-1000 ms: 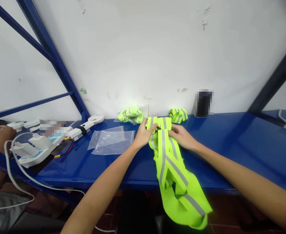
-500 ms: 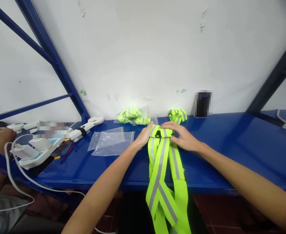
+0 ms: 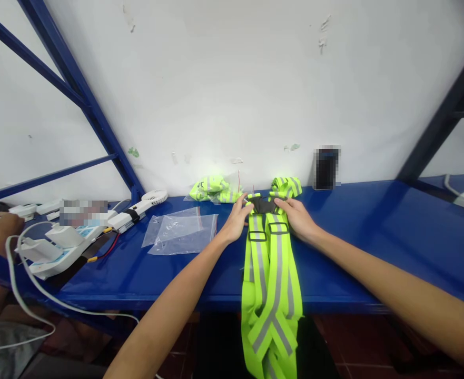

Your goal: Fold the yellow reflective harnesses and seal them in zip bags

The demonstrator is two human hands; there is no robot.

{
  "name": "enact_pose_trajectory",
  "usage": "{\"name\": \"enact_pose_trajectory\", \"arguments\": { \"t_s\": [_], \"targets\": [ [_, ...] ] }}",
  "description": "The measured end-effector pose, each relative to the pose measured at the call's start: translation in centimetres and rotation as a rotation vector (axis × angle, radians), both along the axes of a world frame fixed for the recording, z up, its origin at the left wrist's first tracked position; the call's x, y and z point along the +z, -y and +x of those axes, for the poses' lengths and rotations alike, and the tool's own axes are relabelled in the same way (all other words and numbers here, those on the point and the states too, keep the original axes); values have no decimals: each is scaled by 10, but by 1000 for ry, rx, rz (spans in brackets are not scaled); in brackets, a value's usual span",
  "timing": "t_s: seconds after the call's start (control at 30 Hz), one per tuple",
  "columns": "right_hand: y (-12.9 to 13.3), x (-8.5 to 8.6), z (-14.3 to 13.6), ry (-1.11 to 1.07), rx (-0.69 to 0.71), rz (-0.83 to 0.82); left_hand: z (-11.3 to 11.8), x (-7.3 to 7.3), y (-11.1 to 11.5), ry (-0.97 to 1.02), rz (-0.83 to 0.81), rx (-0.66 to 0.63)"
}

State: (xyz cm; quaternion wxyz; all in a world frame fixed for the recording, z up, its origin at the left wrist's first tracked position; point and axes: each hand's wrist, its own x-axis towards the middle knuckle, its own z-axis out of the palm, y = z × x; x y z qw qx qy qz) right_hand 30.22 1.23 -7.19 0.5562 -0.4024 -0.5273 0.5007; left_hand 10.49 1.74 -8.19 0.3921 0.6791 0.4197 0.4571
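Note:
A neon-yellow reflective vest [image 3: 276,273] made of straps with grey stripes lies across the blue table and hangs over its front edge. At its far end is a black buckle [image 3: 264,205]. My left hand [image 3: 237,218] grips the left side of that end, and my right hand [image 3: 297,217] pinches the right side, thumb on top. Two black strap sliders show just below the buckle. Left of my left hand lie two clear zip bags [image 3: 184,234], overlapping and flat.
By the wall sit bagged yellow vests [image 3: 214,188] and a rolled yellow vest [image 3: 287,185]. A phone [image 3: 325,169] leans on the wall. At left are a white power strip [image 3: 58,258] with cables, a small fan [image 3: 154,198] and another person's hand [image 3: 0,229].
The far end of the vest has been turned so the black buckle and sliders now show. Both hands have shifted to its two sides, and the hanging straps lie closer together.

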Motion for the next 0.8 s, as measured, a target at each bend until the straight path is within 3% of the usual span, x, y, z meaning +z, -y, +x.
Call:
{"name": "enact_pose_trajectory", "arguments": {
  "t_s": [0.13,0.3,0.4,0.53,0.8],
  "targets": [
    [5,5,-7,-227,0,-169,-1,-2,0,-44,3,-56],
    [11,11,-9,-261,45,-241,-1,-6,-8,-78,15,116],
    [12,11,-10,-296,127,-208,-1,-6,-9,119,11,36],
    [12,9,-7,-312,280,-148,3,-3,-6,418,-141,-94],
    [18,14,-4,-209,399,-27,3,-2,-8,549,-165,-30]
  ]
}}
